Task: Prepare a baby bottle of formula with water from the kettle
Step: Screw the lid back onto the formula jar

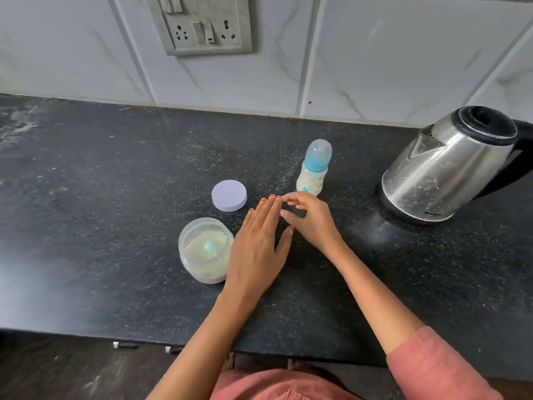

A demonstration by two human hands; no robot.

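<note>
Two bare hands are hovering over the middle of a black speckled counter (115,168), and both are holding nothing. The left hand (256,243) is lying flat with spread fingers, and the right hand (311,220) is curling loosely, touching the left fingertips. A baby bottle (313,168) with a blue collar and clear cap is standing upright just behind the hands, milky inside. A shiny kettle (450,166) is sitting near the counter's right edge; its small writing is too blurry to read. An open formula jar (202,249) with a blue scoop (212,246) is sitting beside the left hand, its round lid (229,195) lying just behind. White marble tiles (375,53) and a grey socket plate (202,24) are filling the wall.
</note>
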